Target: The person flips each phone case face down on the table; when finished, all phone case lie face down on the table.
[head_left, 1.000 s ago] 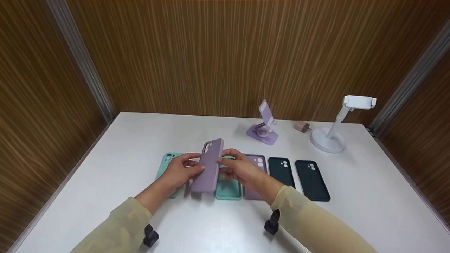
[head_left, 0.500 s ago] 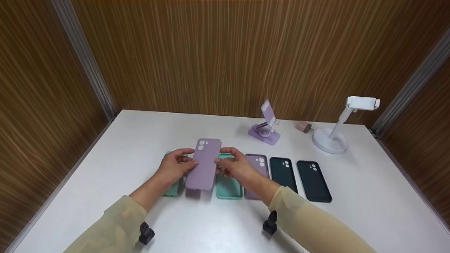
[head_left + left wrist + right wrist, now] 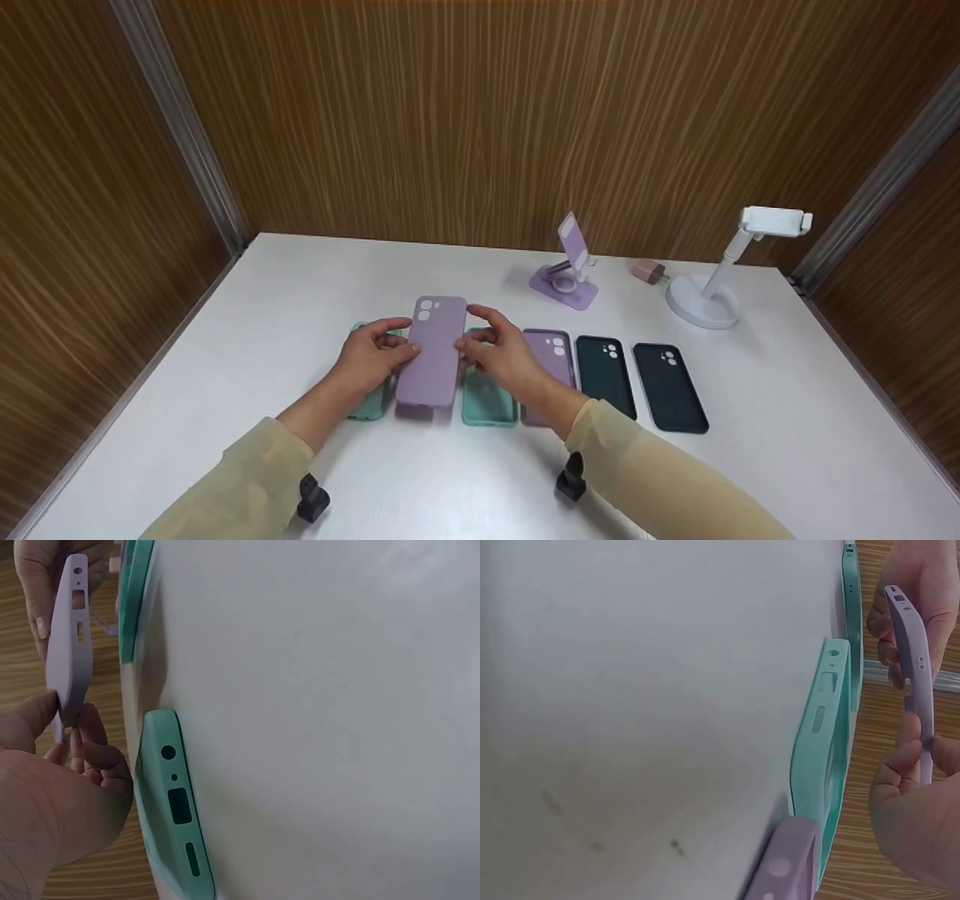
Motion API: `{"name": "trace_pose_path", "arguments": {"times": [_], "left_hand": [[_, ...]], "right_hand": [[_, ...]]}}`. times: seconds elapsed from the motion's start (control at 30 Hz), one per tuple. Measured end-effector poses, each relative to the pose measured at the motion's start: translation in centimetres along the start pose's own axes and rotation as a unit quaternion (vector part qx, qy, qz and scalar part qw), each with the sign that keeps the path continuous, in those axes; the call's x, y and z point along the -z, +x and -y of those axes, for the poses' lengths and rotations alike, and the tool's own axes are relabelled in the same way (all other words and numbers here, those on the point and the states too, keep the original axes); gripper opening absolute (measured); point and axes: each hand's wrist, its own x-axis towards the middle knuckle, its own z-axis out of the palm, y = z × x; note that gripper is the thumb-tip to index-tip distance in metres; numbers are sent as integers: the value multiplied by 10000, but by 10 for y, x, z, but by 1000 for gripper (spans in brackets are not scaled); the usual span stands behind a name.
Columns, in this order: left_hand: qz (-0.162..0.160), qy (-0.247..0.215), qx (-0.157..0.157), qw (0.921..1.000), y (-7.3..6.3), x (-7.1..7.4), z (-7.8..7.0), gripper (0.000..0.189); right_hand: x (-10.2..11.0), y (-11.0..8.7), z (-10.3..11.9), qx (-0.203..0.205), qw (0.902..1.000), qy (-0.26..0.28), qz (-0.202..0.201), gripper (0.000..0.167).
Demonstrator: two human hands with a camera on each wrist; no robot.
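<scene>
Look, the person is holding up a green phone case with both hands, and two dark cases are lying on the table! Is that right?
Nearly! The case held up by the left hand and right hand is light purple, not green; the head view shows it. Two dark cases do lie on the table.
</scene>
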Motion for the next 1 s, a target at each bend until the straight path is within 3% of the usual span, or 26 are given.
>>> {"name": "trace_pose_path", "arguments": {"times": [0.43, 1.0], "left_hand": [[-24, 183, 122, 9998, 5, 2, -2, 50], [-96, 394, -63, 9992, 0, 4, 4, 49]], "right_hand": [[-7, 2, -1, 96, 9979, -504, -400, 48], [-5, -5, -7, 155, 9867, -1580, 343, 70]]}}
